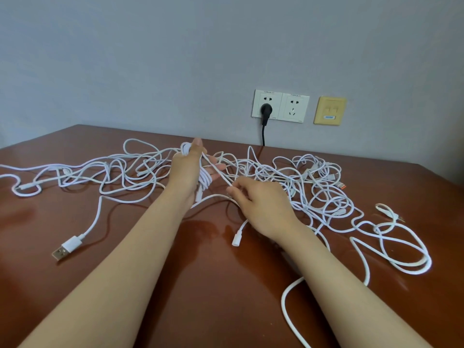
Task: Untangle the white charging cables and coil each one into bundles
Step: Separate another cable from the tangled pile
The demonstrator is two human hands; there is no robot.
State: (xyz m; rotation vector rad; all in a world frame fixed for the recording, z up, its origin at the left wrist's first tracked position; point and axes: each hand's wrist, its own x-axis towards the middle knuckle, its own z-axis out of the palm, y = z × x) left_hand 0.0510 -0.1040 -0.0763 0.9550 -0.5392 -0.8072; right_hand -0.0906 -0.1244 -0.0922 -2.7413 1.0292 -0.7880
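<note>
white cables [288, 177]: thin, tangled loops along worktop [125, 259] far edge | left hand [190, 169]: coil wrapped around its spread fingers | right hand [261, 202]: pinching taut strand | USB plug [66, 247]: near left edge

The surface [150, 285] under my fingers [218, 167] is glossy reddish-brown wood, running back to the wall. White charging cables [313, 187] sprawl across it in a loose tangle, thickest just right of my fingers and thinning into long loops off to their left. Nearer me, well left of my fingers, a USB plug [65, 248] lies flat at the end of one strand. A small white connector [237, 239] rests just below my right fingers. Farther right, a wide open loop [411, 259] lies apart from the main knot.
</note>
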